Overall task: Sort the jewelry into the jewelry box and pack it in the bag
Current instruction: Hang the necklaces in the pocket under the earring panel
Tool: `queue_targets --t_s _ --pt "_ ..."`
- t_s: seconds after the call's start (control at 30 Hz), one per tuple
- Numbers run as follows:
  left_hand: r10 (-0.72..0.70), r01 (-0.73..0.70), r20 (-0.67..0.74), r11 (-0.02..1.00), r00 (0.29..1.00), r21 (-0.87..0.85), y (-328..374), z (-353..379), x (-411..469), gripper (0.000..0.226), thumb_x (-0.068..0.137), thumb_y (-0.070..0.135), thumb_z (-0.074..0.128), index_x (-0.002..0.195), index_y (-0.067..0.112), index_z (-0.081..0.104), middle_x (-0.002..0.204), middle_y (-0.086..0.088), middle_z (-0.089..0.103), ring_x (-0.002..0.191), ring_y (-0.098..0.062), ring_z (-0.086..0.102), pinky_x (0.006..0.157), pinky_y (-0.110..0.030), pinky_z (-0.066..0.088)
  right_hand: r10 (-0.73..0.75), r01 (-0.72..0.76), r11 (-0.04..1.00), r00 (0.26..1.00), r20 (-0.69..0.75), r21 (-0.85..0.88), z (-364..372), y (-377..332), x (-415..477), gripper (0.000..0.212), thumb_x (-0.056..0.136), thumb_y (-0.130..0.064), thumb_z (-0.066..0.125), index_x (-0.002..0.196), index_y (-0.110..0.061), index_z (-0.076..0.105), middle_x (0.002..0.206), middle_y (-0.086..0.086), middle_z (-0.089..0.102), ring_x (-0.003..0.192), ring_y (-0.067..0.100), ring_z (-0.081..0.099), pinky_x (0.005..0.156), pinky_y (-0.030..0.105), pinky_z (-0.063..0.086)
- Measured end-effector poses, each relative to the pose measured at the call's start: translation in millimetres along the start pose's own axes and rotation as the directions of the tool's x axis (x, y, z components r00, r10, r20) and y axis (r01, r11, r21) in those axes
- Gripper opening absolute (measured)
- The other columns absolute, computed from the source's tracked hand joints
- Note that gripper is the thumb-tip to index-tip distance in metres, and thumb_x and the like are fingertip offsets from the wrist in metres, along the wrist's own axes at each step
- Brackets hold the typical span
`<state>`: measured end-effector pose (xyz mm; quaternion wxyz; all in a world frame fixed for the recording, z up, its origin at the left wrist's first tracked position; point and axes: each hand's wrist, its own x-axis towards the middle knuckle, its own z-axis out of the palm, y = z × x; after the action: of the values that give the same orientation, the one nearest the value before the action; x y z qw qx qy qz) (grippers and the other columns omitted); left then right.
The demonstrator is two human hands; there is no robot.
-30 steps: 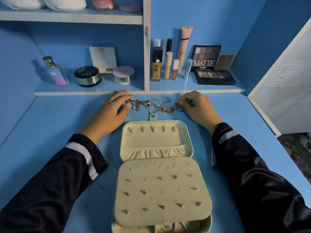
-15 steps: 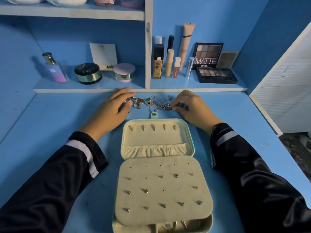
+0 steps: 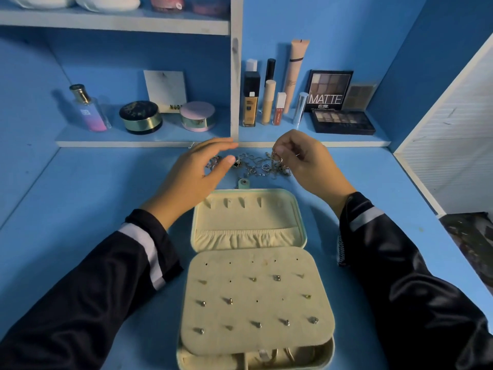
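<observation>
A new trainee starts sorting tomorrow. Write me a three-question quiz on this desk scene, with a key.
1. True or false: the jewelry box lies shut on the desk.
2. The right hand: A) lies flat on the desk; B) pinches a piece from the jewelry pile; C) holds a bottle.
3. Where does the pile lie relative to the box?

Key: 1 false, it is open; 2 B; 3 beyond it, toward the shelf.
</observation>
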<state>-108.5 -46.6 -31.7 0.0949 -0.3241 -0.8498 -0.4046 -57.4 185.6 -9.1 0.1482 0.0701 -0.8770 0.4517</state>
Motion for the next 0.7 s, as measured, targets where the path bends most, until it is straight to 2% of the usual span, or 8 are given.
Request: queue_targets --t_s 0.13,0.2,0.3,0.37,0.53,0.6,0.7 --pt "-0.005 0.006 0.017 0.999 1.0 -0.046 18 5 2 0.031 0.096 0.034 0.06 0.126 0.025 0.064 0.127 0.014 0.063 0.119 0.004 0.053 0.097 -0.007 0.036 0.008 -0.004 0.993 0.999 -0.034 0.114 -3 -16 -1 0.013 0.098 -0.009 0.053 0.088 -0.013 0.06 0.075 -0.006 0.064 0.067 0.024 0.054 0.061 0.031 0.047" --pt "-0.016 0.017 0.024 0.997 1.0 -0.078 23 4 3 0.03 0.094 0.037 0.061 0.123 0.029 0.065 0.123 0.016 0.065 0.115 0.007 0.054 0.093 -0.005 0.036 0.006 0.0 0.987 0.999 -0.033 0.159 -4 -23 -3 0.012 0.099 -0.01 0.053 0.089 -0.012 0.06 0.075 -0.004 0.064 0.068 0.02 0.054 0.06 0.029 0.046" --pt "-0.028 0.033 0.041 0.99 0.999 -0.134 29 4 3 0.03 0.092 0.041 0.062 0.121 0.031 0.066 0.122 0.019 0.066 0.116 0.008 0.055 0.097 -0.012 0.042 -0.017 0.023 0.975 1.0 -0.026 0.221 -6 -31 -4 0.01 0.099 -0.012 0.054 0.091 -0.01 0.06 0.077 -0.004 0.066 0.071 0.013 0.056 0.063 0.027 0.046" --pt "-0.034 0.041 0.04 0.984 0.999 -0.176 34 3 2 0.031 0.092 0.04 0.063 0.12 0.029 0.067 0.12 0.02 0.067 0.115 0.007 0.057 0.099 -0.016 0.044 -0.034 0.037 0.963 0.999 -0.013 0.268 -6 -37 -5 0.009 0.098 -0.01 0.054 0.093 -0.004 0.06 0.078 -0.001 0.065 0.072 0.011 0.056 0.066 0.025 0.045" --pt "-0.044 0.049 0.026 0.953 0.999 -0.299 50 4 1 0.026 0.091 0.031 0.066 0.114 0.02 0.069 0.111 0.017 0.071 0.109 0.004 0.063 0.096 -0.015 0.046 -0.081 0.079 0.943 0.997 -0.007 0.323 -3 -48 -8 0.009 0.097 -0.007 0.055 0.095 0.001 0.06 0.08 0.003 0.063 0.072 0.003 0.059 0.068 0.015 0.045" --pt "-0.056 0.063 0.029 0.93 0.998 -0.361 53 4 1 0.022 0.09 0.028 0.067 0.11 0.018 0.069 0.105 0.013 0.073 0.103 -0.001 0.066 0.092 -0.017 0.049 -0.098 0.097 0.94 0.995 -0.014 0.326 -3 -50 -9 0.01 0.097 -0.006 0.055 0.095 0.003 0.06 0.079 0.003 0.063 0.073 0.006 0.059 0.068 0.016 0.045" --pt "-0.078 0.083 0.03 0.904 0.997 -0.42 56 2 1 0.018 0.09 0.023 0.069 0.107 0.016 0.069 0.096 0.007 0.075 0.093 -0.008 0.07 0.086 -0.02 0.051 -0.114 0.112 0.941 0.993 -0.014 0.319 -2 -51 -10 0.011 0.096 -0.008 0.057 0.094 0.002 0.061 0.079 0.004 0.062 0.075 0.017 0.057 0.07 0.028 0.047"
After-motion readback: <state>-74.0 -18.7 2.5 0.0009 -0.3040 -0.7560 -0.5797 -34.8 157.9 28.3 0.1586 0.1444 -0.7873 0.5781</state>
